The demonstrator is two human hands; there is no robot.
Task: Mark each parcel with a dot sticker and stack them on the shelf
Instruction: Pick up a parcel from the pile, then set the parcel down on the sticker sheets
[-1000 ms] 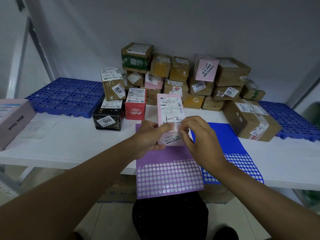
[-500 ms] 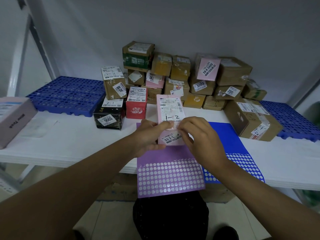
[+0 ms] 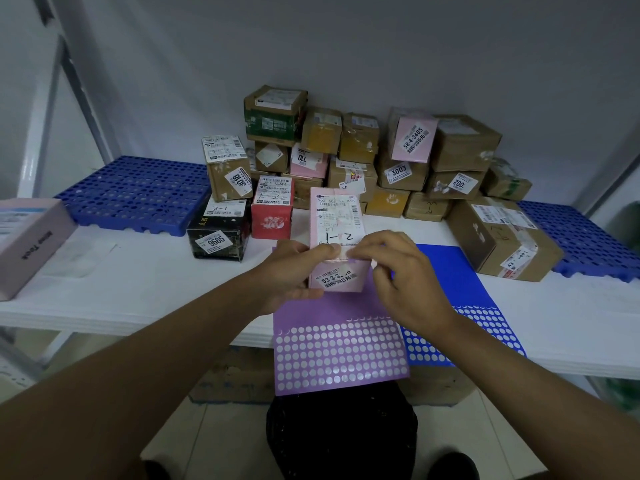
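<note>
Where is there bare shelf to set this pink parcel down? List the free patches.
Free: white shelf between the pink box and black parcel; blue mat at the back left. Crowded: the parcel stack and sticker sheets in the centre.

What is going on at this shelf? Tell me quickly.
A person is marking parcels. Both hands hold a pink parcel upright over a purple sticker sheet: the left hand grips its side, and the right hand has its fingers pinched at the front, apparently pressing on a sticker. A blue sticker sheet lies alongside. More parcels are stacked against the wall on the white shelf.
</note>
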